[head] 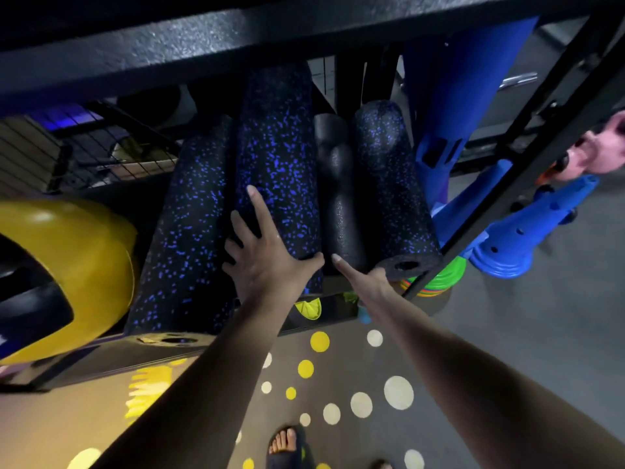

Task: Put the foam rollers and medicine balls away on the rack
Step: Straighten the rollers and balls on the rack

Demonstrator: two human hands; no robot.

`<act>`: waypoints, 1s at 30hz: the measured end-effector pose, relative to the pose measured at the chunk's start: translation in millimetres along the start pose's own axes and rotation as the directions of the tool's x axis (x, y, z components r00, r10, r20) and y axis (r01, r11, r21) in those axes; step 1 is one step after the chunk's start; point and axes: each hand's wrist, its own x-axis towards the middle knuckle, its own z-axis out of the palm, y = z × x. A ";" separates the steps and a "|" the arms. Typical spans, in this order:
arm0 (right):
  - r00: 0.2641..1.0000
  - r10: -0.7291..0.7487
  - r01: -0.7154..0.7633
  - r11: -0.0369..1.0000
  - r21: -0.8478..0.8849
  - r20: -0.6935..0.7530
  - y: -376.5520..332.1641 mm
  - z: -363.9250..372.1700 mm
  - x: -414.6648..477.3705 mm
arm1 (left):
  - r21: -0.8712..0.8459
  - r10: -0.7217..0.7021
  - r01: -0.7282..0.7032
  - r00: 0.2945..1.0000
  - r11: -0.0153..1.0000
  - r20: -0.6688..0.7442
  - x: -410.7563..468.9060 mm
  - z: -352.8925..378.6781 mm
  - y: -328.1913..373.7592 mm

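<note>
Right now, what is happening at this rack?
A person is settling foam rollers on the rack. The left hand presses flat on the middle speckled roller. The right hand points one finger at the end of the black roller; its other fingers are hidden. A yellow ball sits at the left.

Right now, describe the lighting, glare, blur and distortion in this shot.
Head view: dim under the rack beam, so the speckled foam rollers read nearly black; white glare spots on the yellow medicine ball; wide-angle distortion stretches both forearms; the pink object at right is blurred.
</note>
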 end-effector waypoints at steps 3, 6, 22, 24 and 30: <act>0.997 0.069 -0.068 0.997 0.043 -0.017 -7.3 15.3 1.0 | -0.037 -0.021 0.019 0.998 0.999 -0.057 1.6 -11.5 -18.6; 0.990 0.056 -0.065 0.996 -0.063 -0.129 -11.9 28.4 -0.1 | -0.086 -0.077 0.073 0.996 0.994 -0.049 6.9 -21.7 -30.4; 0.914 -0.341 0.181 0.826 -0.534 -0.219 -28.9 65.9 -27.8 | 0.002 -0.062 0.062 0.997 0.998 -0.049 2.8 -40.9 -43.6; 0.900 -0.403 0.232 0.764 -0.602 -0.164 -27.4 57.9 -27.1 | 0.018 -0.068 0.069 0.996 0.997 -0.060 4.1 -38.0 -40.8; 0.851 -0.511 0.398 0.777 -0.488 -0.119 2.5 5.8 -14.5 | 0.123 -0.041 0.039 0.999 0.992 0.014 8.7 -16.0 -29.0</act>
